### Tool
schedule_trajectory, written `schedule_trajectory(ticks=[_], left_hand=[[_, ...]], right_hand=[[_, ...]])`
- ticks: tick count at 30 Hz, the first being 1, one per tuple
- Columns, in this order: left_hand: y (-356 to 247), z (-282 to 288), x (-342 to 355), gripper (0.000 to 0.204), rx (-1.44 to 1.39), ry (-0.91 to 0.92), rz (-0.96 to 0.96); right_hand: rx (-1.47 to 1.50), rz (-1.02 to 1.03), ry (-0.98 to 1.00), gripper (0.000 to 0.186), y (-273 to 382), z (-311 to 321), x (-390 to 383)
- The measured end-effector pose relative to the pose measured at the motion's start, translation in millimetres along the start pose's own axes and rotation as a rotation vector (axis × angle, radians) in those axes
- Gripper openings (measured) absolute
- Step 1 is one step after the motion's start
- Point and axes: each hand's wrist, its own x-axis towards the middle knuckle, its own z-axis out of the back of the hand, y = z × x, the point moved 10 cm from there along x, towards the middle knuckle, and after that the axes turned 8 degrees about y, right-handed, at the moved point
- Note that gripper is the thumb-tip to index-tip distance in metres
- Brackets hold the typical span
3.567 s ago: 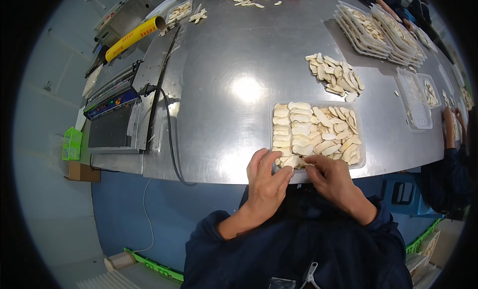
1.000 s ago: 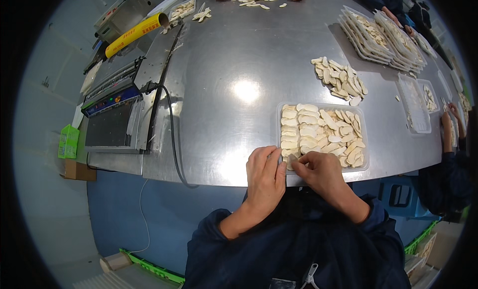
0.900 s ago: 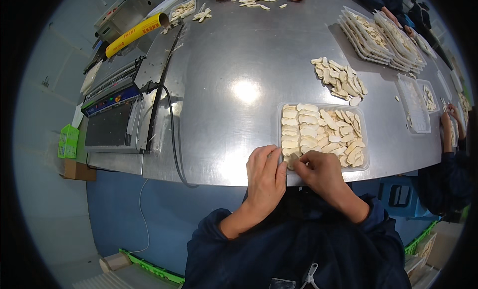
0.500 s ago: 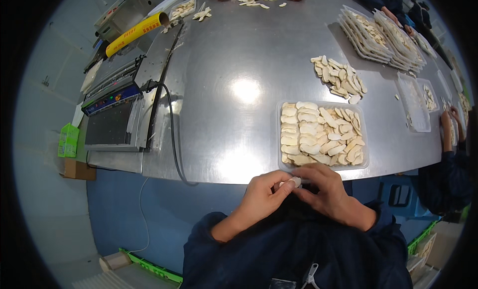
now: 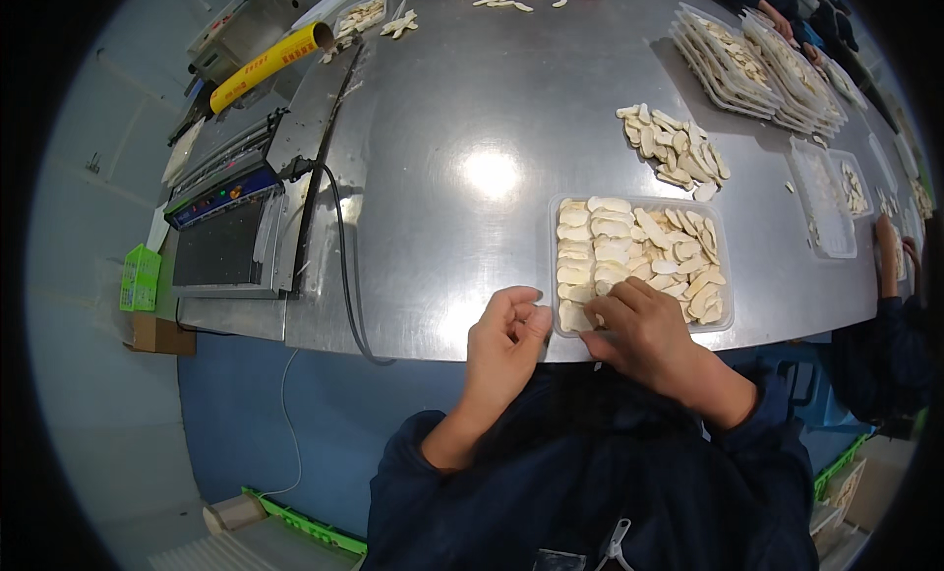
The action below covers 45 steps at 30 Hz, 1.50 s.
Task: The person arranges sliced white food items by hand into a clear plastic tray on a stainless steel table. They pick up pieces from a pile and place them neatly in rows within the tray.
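left hand (image 5: 504,347) loosely curled, thumb and fingers apart, beside the clear tray (image 5: 554,266) on the bench (image 5: 433,178); right hand (image 5: 641,327) bunched over pale slices (image 5: 612,229), pinch hidden: a dragging knuckle could skew those rows!

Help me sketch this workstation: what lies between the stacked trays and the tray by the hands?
In the head view, a heap of pale slices on the table lies between the stacked trays and the near tray.

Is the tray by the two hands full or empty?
Full across: pale slices cover the clear plastic tray nearly rim to rim. How deep, I cannot tell.
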Motion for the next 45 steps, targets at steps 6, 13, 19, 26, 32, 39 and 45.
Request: schedule_trajectory(ticks=[6, 13, 19, 26, 32, 39, 45], left_hand=[[15.1, 5.7, 5.5, 0.026, 0.060, -0.005, 0.001], [14.7, -9.1, 15.7, 0.023, -0.005, 0.064, 0.074], [18.3, -10.2, 18.5, 0.025, -0.053, 0.039, 0.104], [16.1, -0.7, 18.8, 0.023, -0.045, 0.014, 0.096], [17.1, 5.3, 18.9, 0.025, -0.011, 0.042, 0.136], [15.6, 6.2, 19.3, 0.025, -0.003, 0.008, 0.112], [11.9, 17.8, 35.7, 0.022, 0.034, -0.113, 0.014]], right_hand=[[0.044, -0.132, -0.078, 0.029, -21.3, 20.7, -7.4], [0.121, -0.568, -0.352, 0.012, -108.4, 72.1, -83.8], [0.226, -0.555, -0.314, 0.009, -116.9, 75.4, -88.9], [0.174, -0.388, -0.158, 0.007, -111.1, 75.8, -43.2], [-0.174, -0.587, -0.210, 0.016, -232.2, 115.1, -19.9], [-0.188, -0.644, -0.028, 0.010, -256.5, 89.2, -11.8], [-0.149, -0.666, -0.088, 0.018, -255.7, 115.4, -8.9]])
